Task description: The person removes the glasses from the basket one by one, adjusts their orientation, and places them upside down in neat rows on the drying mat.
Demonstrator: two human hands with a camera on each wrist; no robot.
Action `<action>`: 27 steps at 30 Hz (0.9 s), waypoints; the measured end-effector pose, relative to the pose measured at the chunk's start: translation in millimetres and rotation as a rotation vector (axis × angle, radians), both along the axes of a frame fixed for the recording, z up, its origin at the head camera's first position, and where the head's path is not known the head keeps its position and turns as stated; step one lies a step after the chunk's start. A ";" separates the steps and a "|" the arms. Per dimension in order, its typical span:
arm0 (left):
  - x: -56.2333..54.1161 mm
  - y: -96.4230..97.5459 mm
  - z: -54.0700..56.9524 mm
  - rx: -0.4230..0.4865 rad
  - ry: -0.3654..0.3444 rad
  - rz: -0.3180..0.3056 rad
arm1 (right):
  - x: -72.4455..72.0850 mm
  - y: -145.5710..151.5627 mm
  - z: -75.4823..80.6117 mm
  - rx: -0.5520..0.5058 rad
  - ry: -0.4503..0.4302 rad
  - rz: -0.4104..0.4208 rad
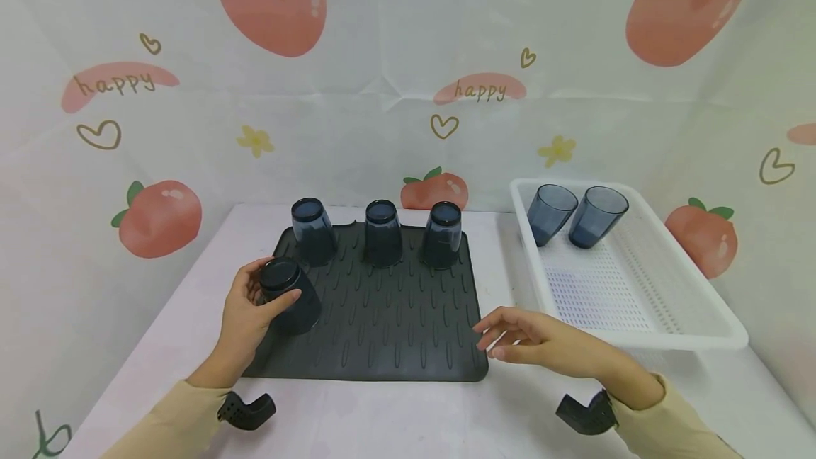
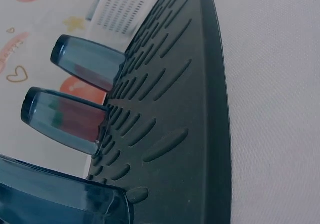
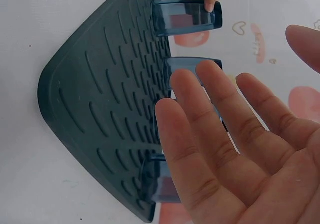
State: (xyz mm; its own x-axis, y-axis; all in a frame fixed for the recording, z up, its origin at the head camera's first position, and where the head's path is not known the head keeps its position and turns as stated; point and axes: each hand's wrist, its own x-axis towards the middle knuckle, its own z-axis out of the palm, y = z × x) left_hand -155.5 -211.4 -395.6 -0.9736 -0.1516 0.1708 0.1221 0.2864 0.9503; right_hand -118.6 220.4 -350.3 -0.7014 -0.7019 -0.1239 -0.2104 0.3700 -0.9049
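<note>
My left hand (image 1: 247, 312) grips an upside-down blue glass (image 1: 295, 302) at the left front of a dark ribbed drying mat (image 1: 395, 324). In the left wrist view part of a blue glass (image 2: 55, 196) fills the lower left corner, its rim on the mat. Along the mat's back edge stand three more upturned glasses: a left one (image 1: 314, 236), a middle one (image 1: 383, 238) and a right one (image 1: 442, 238). Over the mat's right front corner hovers my right hand (image 1: 542, 342), holding nothing; the right wrist view shows its fingers (image 3: 200, 109) loosely extended.
A white perforated basket (image 1: 695, 303) stands to the right. Two blue glasses lean inside its back left corner, one glass (image 1: 550, 214) beside another glass (image 1: 596, 217). Behind the white table (image 1: 357, 420) hangs a fruit-printed cloth (image 1: 376, 41).
</note>
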 end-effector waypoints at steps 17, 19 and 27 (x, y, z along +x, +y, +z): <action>-4.0 -2.9 -5.1 0.002 0.005 -0.027 | -0.5 1.1 0.4 -0.004 0.001 -0.001; -4.1 -2.8 -4.8 0.002 0.011 -0.032 | -0.6 1.1 0.8 0.001 0.004 -0.002; -4.3 -2.4 -4.2 0.013 0.026 -0.048 | -0.3 1.0 2.0 0.005 0.014 -0.006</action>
State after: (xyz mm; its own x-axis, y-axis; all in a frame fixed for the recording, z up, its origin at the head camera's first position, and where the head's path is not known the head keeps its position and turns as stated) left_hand -159.8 -213.9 -399.8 -0.9751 -0.1071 0.1941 0.1598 0.2669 0.9504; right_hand -118.9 221.4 -348.3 -0.7072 -0.6971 -0.1177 -0.2203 0.3755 -0.9002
